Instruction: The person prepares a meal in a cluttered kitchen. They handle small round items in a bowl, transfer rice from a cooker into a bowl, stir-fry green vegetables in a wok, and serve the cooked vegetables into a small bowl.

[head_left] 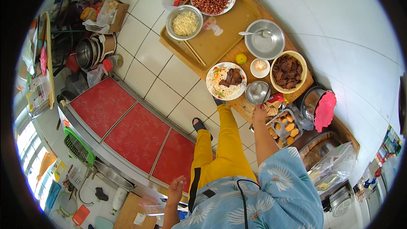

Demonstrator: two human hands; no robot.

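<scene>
Fingers of the right hand [259,115] close around a slim dark handle [266,96], which slants up to about 1 o'clock and meets the small metal bowl [255,94]; whether it is joined to that bowl cannot be told. The bowl sits on the wooden tabletop [242,105], toward 12 o'clock of the hand. The left hand [176,188] is well apart, low beside the red panelled surface [136,138]; its fingers curl loosely, and how far they close cannot be told.

Around the small metal bowl, a patterned plate [213,87] bearing dark brown slices [231,77] lies just beside it at 10 o'clock. At 12 o'clock stands a little white bowl [260,75], with a large metal bowl [263,48] farther out, a spoon [265,34] resting in it. A yellow-rimmed basin [304,72] of brown pieces is at 2 o'clock; a yellow fruit [241,58] is at 11 o'clock. Farther toward 11, a brown tray [233,10] carries chopsticks [195,53]. At 5 o'clock, near the right hand, a partitioned metal container [302,132] holds orange-yellow pieces [290,127].
</scene>
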